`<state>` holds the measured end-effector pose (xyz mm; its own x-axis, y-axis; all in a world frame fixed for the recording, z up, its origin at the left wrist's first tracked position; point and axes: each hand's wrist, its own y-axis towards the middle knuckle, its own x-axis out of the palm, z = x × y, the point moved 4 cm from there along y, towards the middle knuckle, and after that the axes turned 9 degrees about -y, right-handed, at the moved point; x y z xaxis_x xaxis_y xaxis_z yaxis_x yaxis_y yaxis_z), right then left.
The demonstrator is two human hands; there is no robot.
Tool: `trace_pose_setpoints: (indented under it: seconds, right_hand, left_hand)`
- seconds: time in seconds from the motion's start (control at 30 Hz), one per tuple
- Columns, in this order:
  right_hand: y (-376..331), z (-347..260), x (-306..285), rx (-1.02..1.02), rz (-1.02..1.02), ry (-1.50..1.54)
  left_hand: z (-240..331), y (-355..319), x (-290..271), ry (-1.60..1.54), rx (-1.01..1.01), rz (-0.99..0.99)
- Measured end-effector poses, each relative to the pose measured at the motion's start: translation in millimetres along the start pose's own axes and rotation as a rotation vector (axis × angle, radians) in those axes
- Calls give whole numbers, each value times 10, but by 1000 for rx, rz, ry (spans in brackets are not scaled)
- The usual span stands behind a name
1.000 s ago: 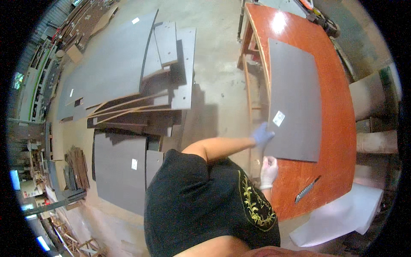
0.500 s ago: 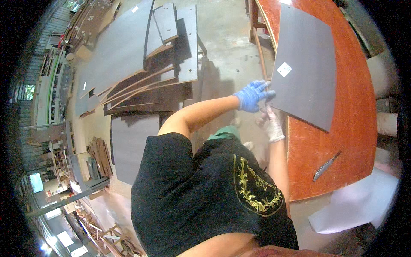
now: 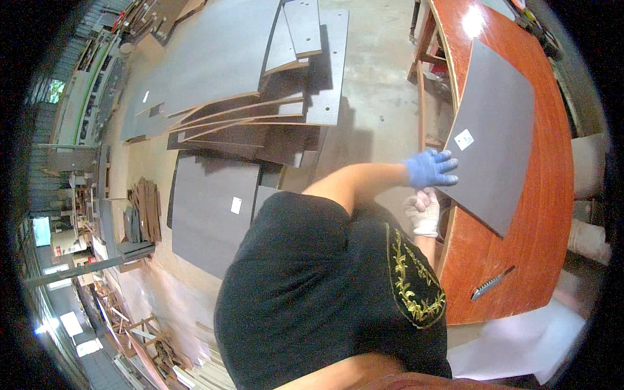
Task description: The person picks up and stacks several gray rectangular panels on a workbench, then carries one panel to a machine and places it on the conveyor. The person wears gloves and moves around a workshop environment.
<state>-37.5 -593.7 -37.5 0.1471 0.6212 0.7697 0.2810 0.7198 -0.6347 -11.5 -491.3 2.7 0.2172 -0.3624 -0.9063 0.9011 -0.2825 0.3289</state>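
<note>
- Black short-sleeved T-shirt [image 3: 312, 292], plain across most of the cloth.
- Gold leaf-and-vine embroidery [image 3: 413, 283] curling in an arc on the shirt.
- Bright blue glove covering one hand [image 3: 429, 169], fingers fully sheathed, cuff ending at the wrist.
- Pale, off-white work glove on the other hand [image 3: 424, 211], knit-looking, slightly soiled.
- Forearms bare between sleeve and glove.

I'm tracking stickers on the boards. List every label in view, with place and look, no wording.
Label: small white square, near the edge of the grey panel on the red-brown table, above the blue-gloved hand.
Label: small white rectangle on a grey floor panel.
</note>
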Motion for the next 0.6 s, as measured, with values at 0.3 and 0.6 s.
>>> trace_pose_setpoints:
  seconds: [0.3, 0.6]
  right_hand:
    - [185, -75, -280, -145, 175, -141]
    - [103, 74, -208, -238, 75, -105]
  left_hand:
    - [-361, -9, 84, -299, -442, 69]
    - [-663, 308, 872, -1176, -1212, 419]
